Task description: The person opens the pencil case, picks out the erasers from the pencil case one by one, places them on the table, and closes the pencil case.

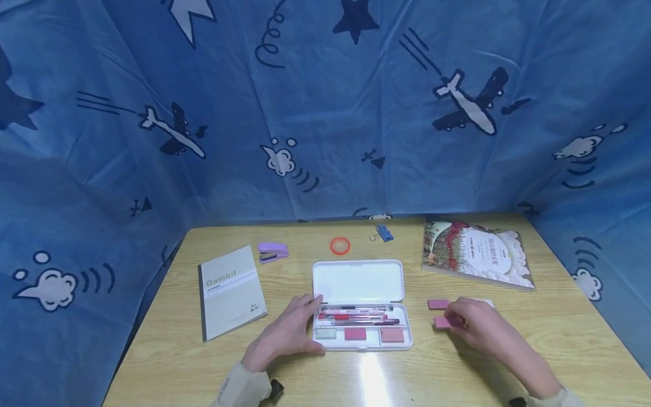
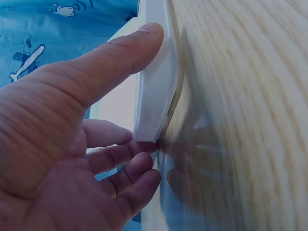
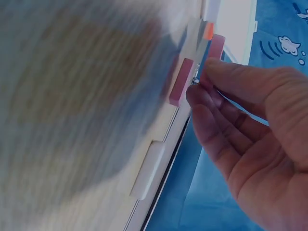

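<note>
An open white pencil case (image 1: 358, 280) lies mid-table, with pens (image 1: 356, 315) in its tray and a green eraser (image 1: 326, 333) and two pink ones (image 1: 355, 333) in the front compartments. My left hand (image 1: 307, 327) holds the case's left end. In the left wrist view the thumb (image 2: 139, 45) presses the case wall (image 2: 159, 72) and the fingers curl at its corner. To the right of the case, my right hand (image 1: 460, 323) pinches a pink eraser (image 1: 440, 323) on the table. A second pink eraser (image 1: 438, 304) lies just behind it. The right wrist view shows my fingertips (image 3: 202, 91) on the pink eraser (image 3: 181, 83).
A grey Gambit notebook (image 1: 231, 291) and a purple stapler (image 1: 273, 251) lie at the left. An orange tape ring (image 1: 339, 246) and a blue binder clip (image 1: 383, 233) sit behind the case. An illustrated book (image 1: 475, 251) lies at the back right. Blue printed cloth (image 1: 325, 113) surrounds the table.
</note>
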The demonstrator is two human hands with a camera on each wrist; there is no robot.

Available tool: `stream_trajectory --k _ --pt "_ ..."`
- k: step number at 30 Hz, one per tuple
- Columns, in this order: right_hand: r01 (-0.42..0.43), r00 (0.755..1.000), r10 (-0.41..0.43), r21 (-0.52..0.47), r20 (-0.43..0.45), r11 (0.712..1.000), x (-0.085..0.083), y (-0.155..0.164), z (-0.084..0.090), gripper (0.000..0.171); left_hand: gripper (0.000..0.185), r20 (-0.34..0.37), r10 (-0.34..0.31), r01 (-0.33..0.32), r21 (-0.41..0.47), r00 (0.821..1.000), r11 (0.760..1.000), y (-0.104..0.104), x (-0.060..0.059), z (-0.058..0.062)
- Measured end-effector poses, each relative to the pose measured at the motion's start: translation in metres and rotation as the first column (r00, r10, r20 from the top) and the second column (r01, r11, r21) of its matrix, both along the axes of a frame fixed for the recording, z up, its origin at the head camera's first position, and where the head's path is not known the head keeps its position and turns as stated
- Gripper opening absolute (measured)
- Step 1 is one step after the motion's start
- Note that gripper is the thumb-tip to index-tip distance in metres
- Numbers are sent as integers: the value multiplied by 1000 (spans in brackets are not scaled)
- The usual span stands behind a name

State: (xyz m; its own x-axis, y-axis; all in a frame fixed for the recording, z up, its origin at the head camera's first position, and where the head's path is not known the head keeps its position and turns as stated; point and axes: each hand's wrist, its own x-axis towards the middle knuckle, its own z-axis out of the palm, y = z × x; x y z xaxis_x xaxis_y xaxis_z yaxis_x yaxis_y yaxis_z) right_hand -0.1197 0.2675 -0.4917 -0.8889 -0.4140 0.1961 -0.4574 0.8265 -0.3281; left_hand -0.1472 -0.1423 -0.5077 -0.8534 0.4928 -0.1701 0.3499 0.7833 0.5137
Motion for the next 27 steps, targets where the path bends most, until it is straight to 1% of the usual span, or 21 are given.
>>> stream_trajectory --k 4,8,12,17,27 --pt "14 999 -14 8 42 1000 1 2 -4 24 113 -10 0 0 -3 1000 1000 0 0 0" --pt "1 998 -2 18 61 1000 0 3 -8 22 113 -12 2 -2 -5 1000 1000 0 0 1" --pt "-10 999 9 20 53 1000 0 2 -11 21 112 2 5 -5 -11 1000 1000 0 0 1" --pt "9 999 -11 36 50 999 -1 1 -13 22 112 18 11 -11 -18 1000 1000 1 0 1" --pt "31 998 -34 61 45 998 -1 -1 -14 24 112 15 11 -11 -19 1000 1000 1 0 1"
